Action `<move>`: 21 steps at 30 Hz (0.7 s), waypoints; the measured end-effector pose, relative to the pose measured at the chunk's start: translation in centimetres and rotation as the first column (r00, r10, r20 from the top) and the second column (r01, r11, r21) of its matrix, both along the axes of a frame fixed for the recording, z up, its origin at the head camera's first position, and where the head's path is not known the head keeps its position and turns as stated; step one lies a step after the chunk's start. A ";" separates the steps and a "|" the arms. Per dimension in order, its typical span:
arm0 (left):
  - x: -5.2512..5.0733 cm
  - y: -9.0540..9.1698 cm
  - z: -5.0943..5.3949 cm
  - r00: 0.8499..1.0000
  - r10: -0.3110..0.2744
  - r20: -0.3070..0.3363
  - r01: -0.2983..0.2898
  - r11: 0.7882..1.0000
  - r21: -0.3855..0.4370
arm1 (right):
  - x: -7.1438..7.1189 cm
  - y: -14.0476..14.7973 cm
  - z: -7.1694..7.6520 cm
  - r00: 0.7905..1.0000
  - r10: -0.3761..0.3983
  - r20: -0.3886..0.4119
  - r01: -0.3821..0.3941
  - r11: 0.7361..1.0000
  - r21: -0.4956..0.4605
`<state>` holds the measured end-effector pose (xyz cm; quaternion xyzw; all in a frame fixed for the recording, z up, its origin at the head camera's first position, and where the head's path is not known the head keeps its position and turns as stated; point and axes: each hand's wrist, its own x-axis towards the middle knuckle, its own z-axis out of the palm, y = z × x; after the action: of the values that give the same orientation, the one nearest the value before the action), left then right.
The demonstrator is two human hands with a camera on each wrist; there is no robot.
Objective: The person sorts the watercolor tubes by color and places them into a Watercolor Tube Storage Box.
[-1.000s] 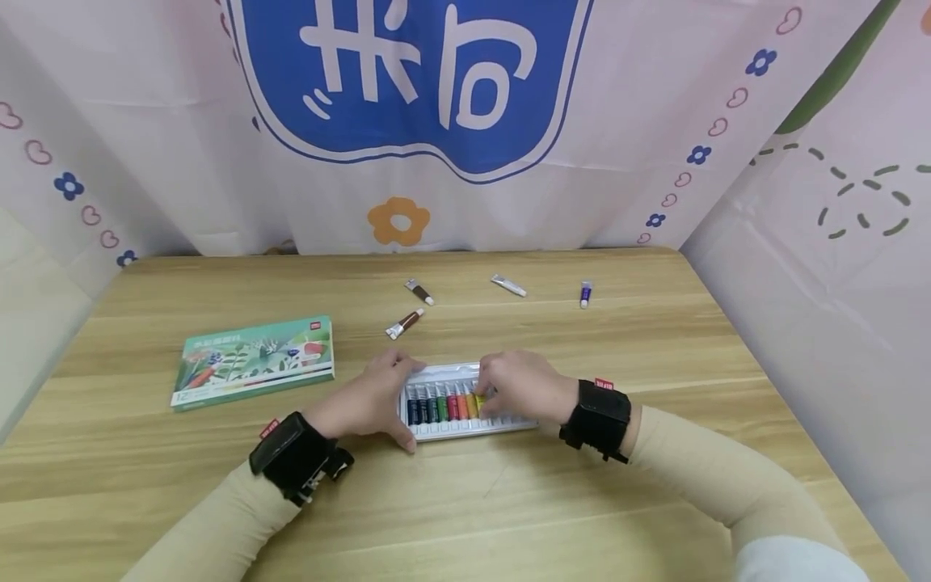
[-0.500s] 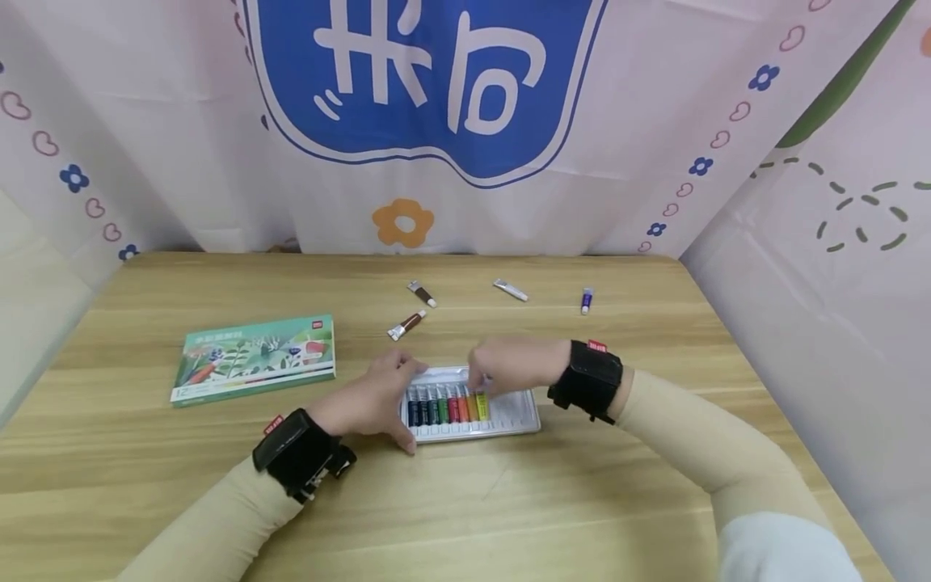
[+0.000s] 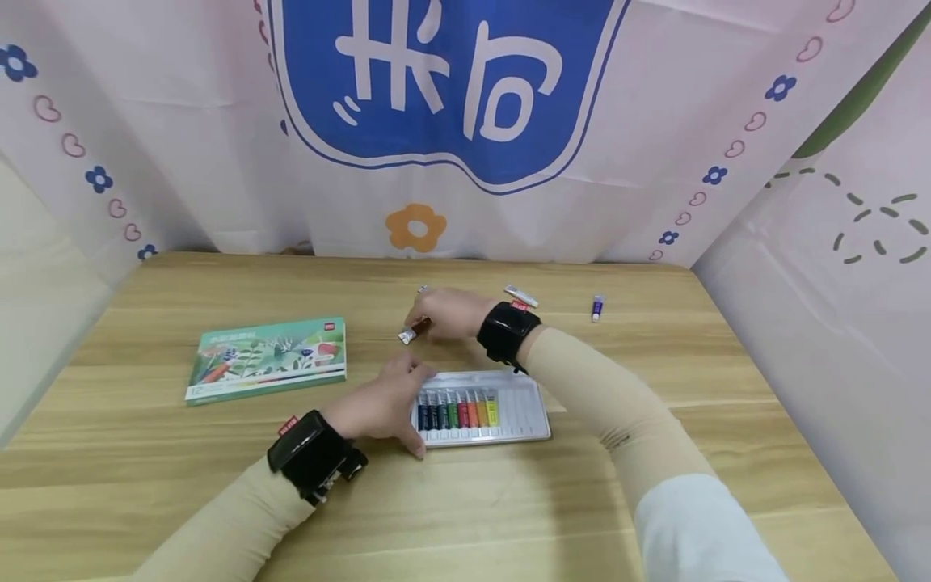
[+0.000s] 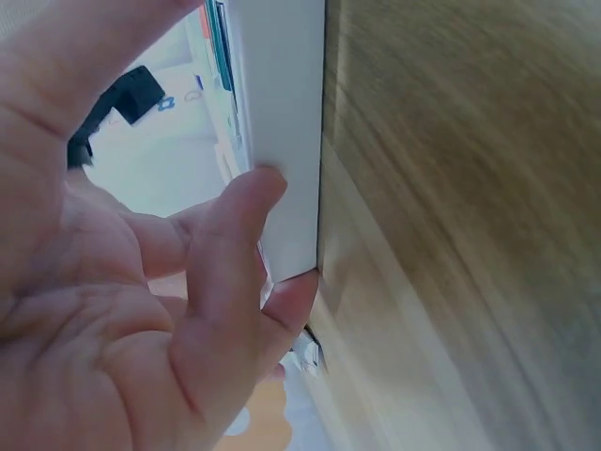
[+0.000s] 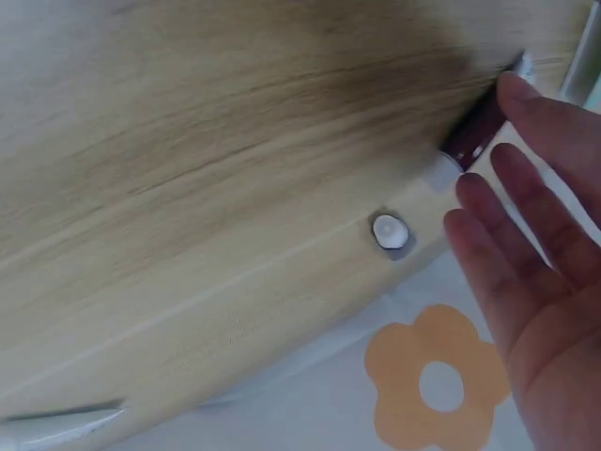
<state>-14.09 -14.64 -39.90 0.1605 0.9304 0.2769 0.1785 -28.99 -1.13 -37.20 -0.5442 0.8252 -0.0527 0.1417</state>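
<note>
- White tray (image 3: 525,408), nearest, bearing paint tubes (image 3: 463,414); the left hand (image 3: 381,402) grips its left end.
- Beyond, the right hand (image 3: 452,312) touches a brown tube (image 3: 419,327); whether pinched, one cannot tell.
- Farther, a purple tube (image 3: 597,308) and a white tube (image 3: 520,295).

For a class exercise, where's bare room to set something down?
Bare: table past the right sleeve, nearer than the blue-purple tube, and in front of the paint tray, between both sleeves. Crowded: behind the tray, around the right hand and brown tube.
</note>
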 end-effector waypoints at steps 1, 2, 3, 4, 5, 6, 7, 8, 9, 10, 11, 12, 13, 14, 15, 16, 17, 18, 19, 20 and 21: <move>0.0 0.0 0.0 1.000 -0.002 -0.002 0.002 1.000 -0.007 | -0.1 -0.3 -0.2 1.000 0.008 -0.025 -0.008 1.000 0.003; 0.0 0.1 -0.1 1.000 -0.002 -0.001 0.002 1.000 -0.008 | -0.3 -0.6 -0.5 0.998 0.017 -0.056 -0.017 1.000 0.009; 0.0 0.1 -0.1 1.000 -0.002 -0.001 0.002 1.000 -0.012 | -0.3 -0.8 -0.7 0.996 0.029 -0.086 -0.027 0.999 0.018; -0.1 0.1 -0.1 1.000 -0.003 -0.003 0.003 1.000 -0.017 | -0.4 -1.0 -0.8 0.992 0.040 -0.119 -0.037 0.999 0.027; -0.1 0.1 -0.1 1.000 -0.003 -0.002 0.003 1.000 -0.021 | -0.4 -1.1 -1.0 0.987 0.045 -0.151 -0.040 0.998 0.038; -0.1 0.1 -0.1 1.000 -0.003 -0.003 0.003 1.000 -0.025 | -0.4 -1.2 -1.1 0.981 0.051 -0.185 -0.043 0.998 0.048; -0.1 0.2 -0.1 1.000 -0.003 -0.005 0.003 1.000 -0.028 | -0.4 -1.3 -1.2 0.976 0.052 -0.211 -0.041 0.998 0.057; -0.1 0.2 -0.1 1.000 -0.002 -0.003 0.001 1.000 -0.027 | -0.4 -1.2 -1.3 0.969 0.058 -0.240 -0.043 0.997 0.068; -0.1 0.3 -0.1 1.000 0.000 -0.003 0.000 1.000 -0.029 | -0.4 -1.2 -1.4 0.963 0.061 -0.263 -0.042 0.996 0.076; -0.1 0.3 -0.1 1.000 0.001 -0.002 -0.001 1.000 -0.031 | -0.4 -1.1 -1.5 0.958 0.061 -0.279 -0.040 0.996 0.081; -0.1 0.3 -0.1 1.000 0.002 0.000 -0.002 0.999 -0.032 | -0.3 -1.0 -1.6 0.957 0.056 -0.285 -0.034 0.996 0.080; -0.1 0.4 0.0 1.000 0.003 0.000 -0.003 0.999 -0.034 | -0.3 -0.9 -1.6 0.959 0.046 -0.279 -0.026 0.997 0.075; -0.1 0.4 0.0 1.000 0.005 0.002 -0.004 0.999 -0.035 | -0.3 -0.7 -1.6 0.964 0.034 -0.264 -0.018 0.998 0.064; -0.1 0.5 0.0 1.000 0.006 0.004 -0.006 0.999 -0.034 | -0.3 -0.3 -1.6 0.971 0.014 -0.239 -0.001 0.999 0.050; -0.1 0.5 0.0 1.000 0.006 0.004 -0.006 0.999 -0.034 | -0.3 0.0 -1.6 0.979 -0.016 -0.201 0.023 0.999 0.031; -0.1 0.5 0.0 1.000 0.007 0.005 -0.007 0.999 -0.035 | -0.2 0.4 -1.5 0.987 -0.055 -0.149 0.057 0.998 0.010; -0.1 0.5 0.0 1.000 0.008 0.006 -0.008 0.999 -0.034 | 0.0 0.9 -1.4 0.991 -0.095 -0.095 0.094 0.996 -0.013; -0.1 0.5 0.0 1.000 0.009 0.004 -0.009 0.999 -0.032 | 0.2 1.5 -1.3 0.990 -0.136 -0.032 0.135 0.990 -0.034; -0.1 0.5 0.0 1.000 0.010 0.003 -0.010 0.999 -0.031 | 0.5 2.1 -1.2 0.985 -0.173 0.024 0.174 0.983 -0.052; -0.1 0.5 0.0 1.000 0.011 0.001 -0.011 0.999 -0.031 | 0.8 2.8 -1.1 0.975 -0.206 0.078 0.211 0.975 -0.069; -0.1 0.5 0.0 1.000 0.012 -0.003 -0.012 0.999 -0.030 | 1.1 3.5 -1.0 0.965 -0.230 0.125 0.242 0.967 -0.085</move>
<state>-14.20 -14.14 -39.93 0.1527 0.9357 0.2635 0.1778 -27.86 2.35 -38.25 -0.4445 0.8710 -0.1414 0.1543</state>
